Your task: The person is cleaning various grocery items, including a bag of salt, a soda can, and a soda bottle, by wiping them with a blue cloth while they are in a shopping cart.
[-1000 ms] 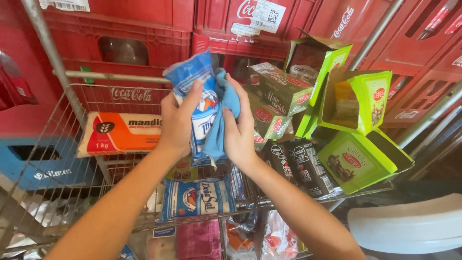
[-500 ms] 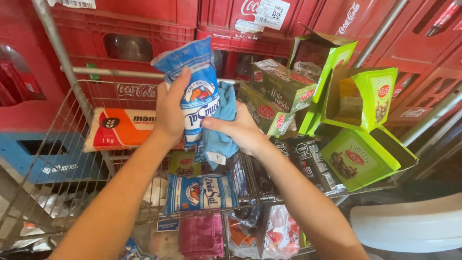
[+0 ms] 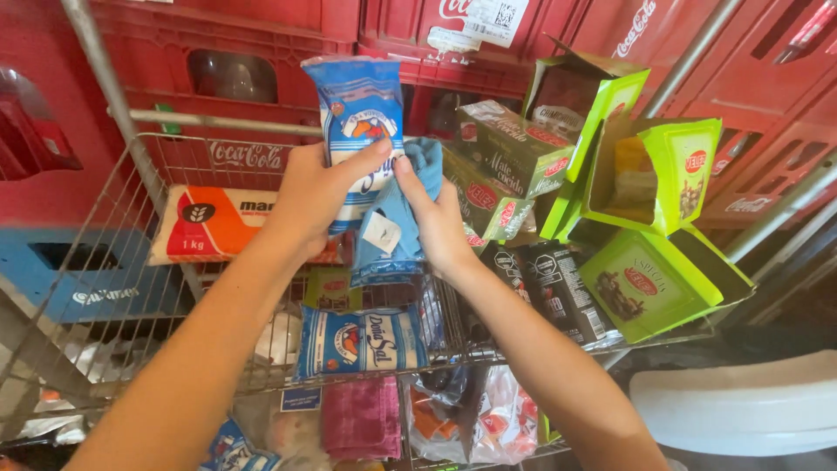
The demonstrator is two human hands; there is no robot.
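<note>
The left hand [image 3: 318, 194] has a blue and white packet [image 3: 364, 122] pinched upright above the wire shelf [image 3: 131, 288], thumb across the front face near its lower end and fingers wrapped out of sight behind; the packet's long axis runs nearly vertical, top leaning a touch to the left, and most of its length stands clear above the grip; the right hand [image 3: 436, 222] is closed on a light blue cloth [image 3: 392, 227], bunched at the top against the packet's right edge and hanging down loose with a small white tag showing; so the cloth lies just to the right of the packet and touching it, the two hands nearly knuckle to knuckle; the left hand is the one on the packet, the right the nearer to its bare right side; the upper half of the packet is the part neither hand covers.

Below them on the shelf a second blue packet [image 3: 362, 342] of the same kind lies flat, long axis left to right; to the left sits an orange and white bag [image 3: 209, 225] on its side; to the right stand green cartons [image 3: 649, 179], some with flaps open, and dark packs [image 3: 558, 288] leaning beside them; red crates [image 3: 253, 52] are stacked behind; a pink cloth [image 3: 362, 419] lies on the lower tier, and a white rounded thing [image 3: 741, 406] at lower right I cannot make out.
</note>
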